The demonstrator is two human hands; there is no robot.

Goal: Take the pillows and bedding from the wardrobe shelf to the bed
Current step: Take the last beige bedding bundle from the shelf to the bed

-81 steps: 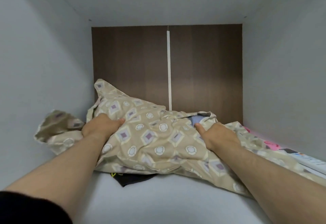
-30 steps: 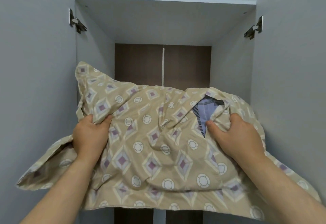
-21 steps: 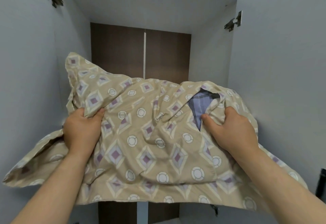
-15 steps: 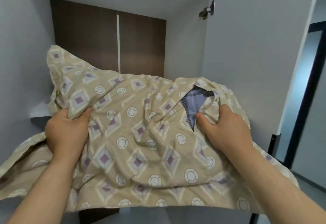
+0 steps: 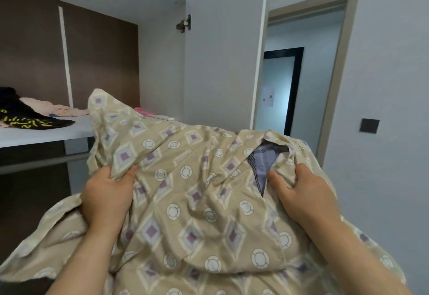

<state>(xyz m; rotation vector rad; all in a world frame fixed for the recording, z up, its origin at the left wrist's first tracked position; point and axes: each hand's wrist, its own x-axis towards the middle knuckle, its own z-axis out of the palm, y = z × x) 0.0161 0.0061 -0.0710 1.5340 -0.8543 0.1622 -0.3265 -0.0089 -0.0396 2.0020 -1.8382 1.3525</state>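
While we face the open wardrobe, we have the pillow [image 5: 197,192] up in the air in front of us, clear of the wardrobe shelf [image 5: 41,133], which lies behind it to our left. Our left hand [image 5: 106,198] is clenched on a bunched fold of the beige patterned cover near the pillow's left side, thumb on top and fingers wrapped into the cloth. Our right hand [image 5: 304,198] is closed on the cover at the pillow's right side, the thumb pressed just beside a gap in the cover where a blue checked lining [image 5: 261,164] shows. One corner of the pillow points upward in front of the shelf's front edge, and loose cover hangs down past both forearms.

On the shelf, near its left end, lies a black garment with yellow print [image 5: 25,118], with pale pink cloth [image 5: 58,109] just behind it toward the back. At the shelf's right end a small pink thing [image 5: 142,110] peeks out behind the pillow corner. To our right, an open doorway [image 5: 299,74] and a dark wall switch [image 5: 369,125] are well apart from the pillow
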